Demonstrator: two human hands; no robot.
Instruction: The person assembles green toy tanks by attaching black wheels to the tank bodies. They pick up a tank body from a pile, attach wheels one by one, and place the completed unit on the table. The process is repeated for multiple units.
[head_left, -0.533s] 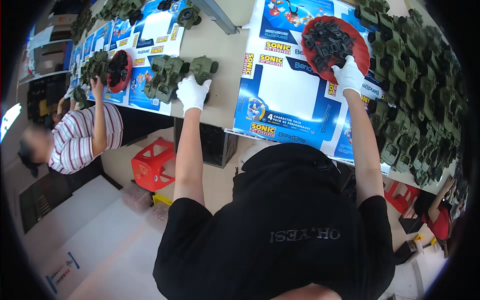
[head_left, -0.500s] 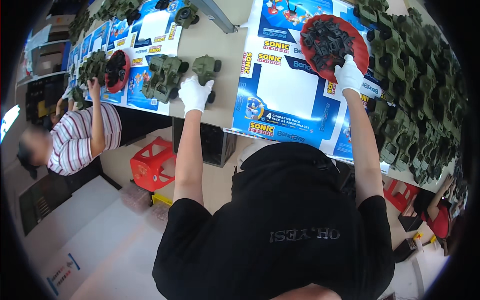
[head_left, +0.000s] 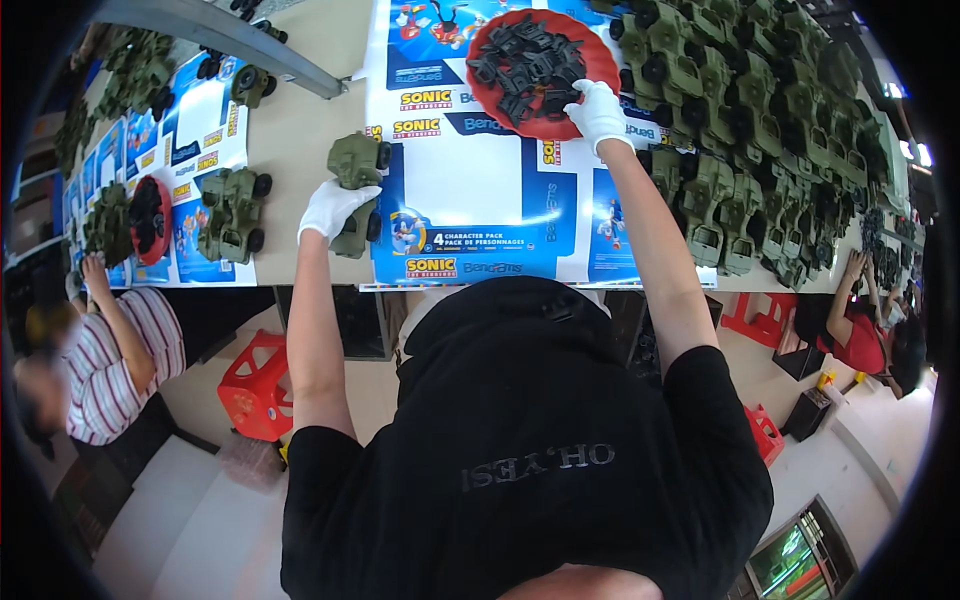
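My gloved left hand [head_left: 335, 208] is wrapped round the middle of an olive-green toy military truck [head_left: 355, 158] with black wheels. The truck stands at the left edge of a printed cardboard sheet [head_left: 462, 175], and my palm hides part of its body. On the right, my gloved right hand [head_left: 600, 113] is at the near rim of a red bowl [head_left: 545, 128]. Its fingers are curled together against the heap of black plastic parts [head_left: 525, 65]; whatever they pinch is hidden.
Rows of green toy trucks [head_left: 740, 120] crowd the table's right side. To the left are another truck [head_left: 230, 215], a smaller red bowl [head_left: 150, 248] and a co-worker in a striped shirt [head_left: 125, 345]. A metal post [head_left: 250, 50] slants across the far left.
My view has shifted to the right. The left hand has closed round the truck and brought it right, against the cardboard sheet. My right hand's fingers have curled in at the bowl.
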